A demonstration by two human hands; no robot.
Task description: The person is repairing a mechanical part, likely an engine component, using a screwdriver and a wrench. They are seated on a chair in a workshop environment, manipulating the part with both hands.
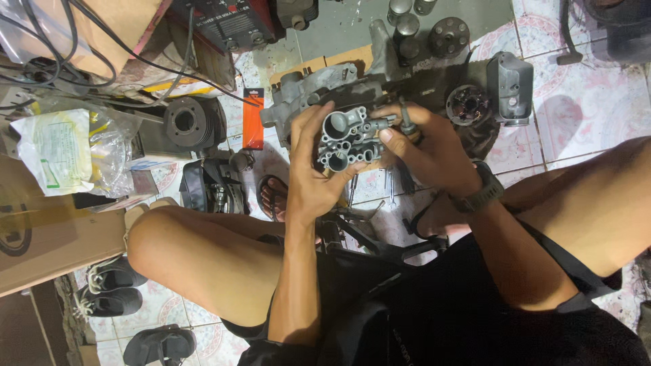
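Carburetor body (344, 141) off, gripped in left hand (308, 176); right hand (434, 152) pinched on side fitting (383, 124). Other parts loose on floor (583, 102); reassembly outstanding.

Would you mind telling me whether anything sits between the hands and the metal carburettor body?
Nothing visible does. The left hand already grips the carburettor body from its left side, and the right hand touches its right edge while holding a small tool. Both hands are in direct contact.
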